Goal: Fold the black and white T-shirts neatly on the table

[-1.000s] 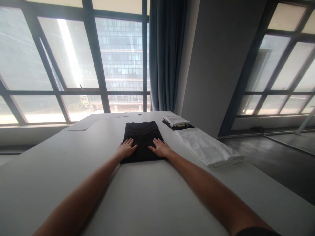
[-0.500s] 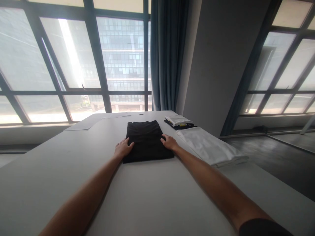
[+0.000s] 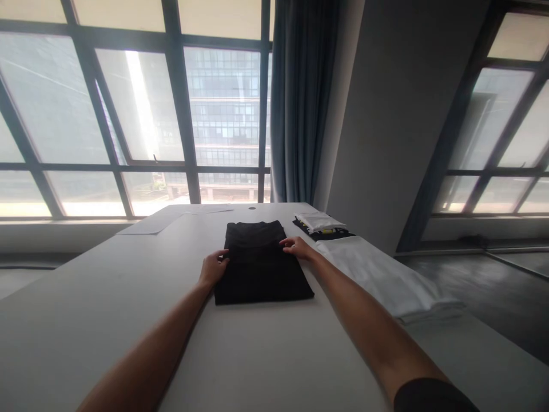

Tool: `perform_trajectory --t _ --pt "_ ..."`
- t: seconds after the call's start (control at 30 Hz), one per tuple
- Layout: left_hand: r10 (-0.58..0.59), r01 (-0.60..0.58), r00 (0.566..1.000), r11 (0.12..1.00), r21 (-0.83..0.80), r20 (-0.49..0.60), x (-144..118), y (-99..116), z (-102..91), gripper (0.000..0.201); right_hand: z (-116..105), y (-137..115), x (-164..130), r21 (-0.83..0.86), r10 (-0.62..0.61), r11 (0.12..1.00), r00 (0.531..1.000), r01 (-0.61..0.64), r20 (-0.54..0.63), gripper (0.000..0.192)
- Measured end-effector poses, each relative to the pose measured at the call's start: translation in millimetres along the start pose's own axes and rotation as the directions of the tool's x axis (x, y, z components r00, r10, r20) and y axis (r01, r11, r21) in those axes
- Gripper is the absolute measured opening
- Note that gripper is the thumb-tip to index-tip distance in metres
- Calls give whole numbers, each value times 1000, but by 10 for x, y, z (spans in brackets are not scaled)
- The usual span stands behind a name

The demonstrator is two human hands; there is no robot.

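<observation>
While both arms stretch forward over the white table [image 3: 86,320], the left hand [image 3: 213,268] rests at the left edge of a folded black garment [image 3: 261,266], at about 9 o'clock of it, its fingers curled together against the cloth; whether they pinch the edge I cannot tell. At about 2 o'clock of the garment, the right hand [image 3: 297,248] touches the right edge, fingers slightly spread and lying on the fabric. The garment lies flat in the middle of the table. Just beside it, at 3 o'clock, lies a folded white cloth [image 3: 386,277]. At 1 o'clock sits a small stack of folded clothes [image 3: 321,224], white on dark. Behind, at 12 o'clock, stand large windows [image 3: 141,114] and a blue curtain [image 3: 300,103].
</observation>
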State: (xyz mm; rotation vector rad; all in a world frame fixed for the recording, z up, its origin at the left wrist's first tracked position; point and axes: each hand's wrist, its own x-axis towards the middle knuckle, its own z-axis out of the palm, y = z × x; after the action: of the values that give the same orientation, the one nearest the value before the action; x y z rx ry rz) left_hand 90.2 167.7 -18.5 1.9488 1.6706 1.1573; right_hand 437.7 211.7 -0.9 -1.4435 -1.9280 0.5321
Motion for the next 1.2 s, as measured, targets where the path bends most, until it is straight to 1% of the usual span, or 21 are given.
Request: perform_trajectory --t 0.07,0.13,0.2,0.27,0.33,0.43,0.53,0.63,0.7,0.8,0.9,0.97,1.03,1.07,1.13,1.17,1.2 --pt "-10 10 1000 1000 0 -20 -5 8 -11 34 -60 -17 -7 -37 -39 998 998 41 41 30" --pt "-20 20 999 1000 -7 -43 -19 20 -22 33 -120 -60 -23 -100 -83 991 991 93 102 32" --pt "-36 35 998 999 -24 -60 -35 32 -30 31 -161 -119 -40 -213 -99 968 983 132 156 35" --pt "-51 47 996 998 -43 -76 -47 39 -35 30 -173 -183 -55 -345 -89 928 983 142 163 36" --pt "-57 52 994 997 -57 -98 -54 43 -42 30 -161 -239 -65 -439 -79 891 991 119 108 31" --pt "-77 68 988 995 -70 -136 -51 34 -52 28 -130 -291 -70 -465 -85 882 996 76 3 27" --pt "-113 95 981 989 -116 -159 -28 -10 -47 27 -117 -290 -59 -388 -71 921 996 46 -51 25" --pt "-153 117 974 971 -210 -165 9 -86 -15 26 -130 -249 -31 -267 -45 963 996 22 -79 23" --pt "-190 137 966 952 -273 -177 32 -133 12 27 -136 -219 -13 -240 -8 971 993 -20 -117 22" --pt "-237 171 953 936 -308 -188 53 -170 34 28 -97 -199 -6 -300 28 950 984 -80 -174 24" --pt "-234 190 958 951 -245 -164 52 -166 27 26 14 -219 -45 -410 -53 912 982 -26 -179 26" --pt "-208 184 968 968 -170 -137 43 -143 10 26 92 -256 -91 -488 -80 873 986 -3 -148 30" --pt "-141 128 977 988 -91 -158 26 -90 -9 28 137 -322 -139 -561 -45 827 992 -30 -120 32" --pt "-72 64 979 997 -46 -192 13 -48 -16 30 144 -370 -159 -594 -23 803 993 -52 -119 32" --pt "134 -124 961 991 57 -240 -24 68 -13 33 139 -494 -188 -639 -4 765 992 -80 -128 32" --pt "244 -225 944 969 107 -221 -49 135 2 34 140 -567 -196 -646 -3 760 992 -79 -124 32" --pt "335 -312 928 938 149 -164 -78 203 27 36 150 -643 -201 -638 -4 768 995 -64 -104 33"
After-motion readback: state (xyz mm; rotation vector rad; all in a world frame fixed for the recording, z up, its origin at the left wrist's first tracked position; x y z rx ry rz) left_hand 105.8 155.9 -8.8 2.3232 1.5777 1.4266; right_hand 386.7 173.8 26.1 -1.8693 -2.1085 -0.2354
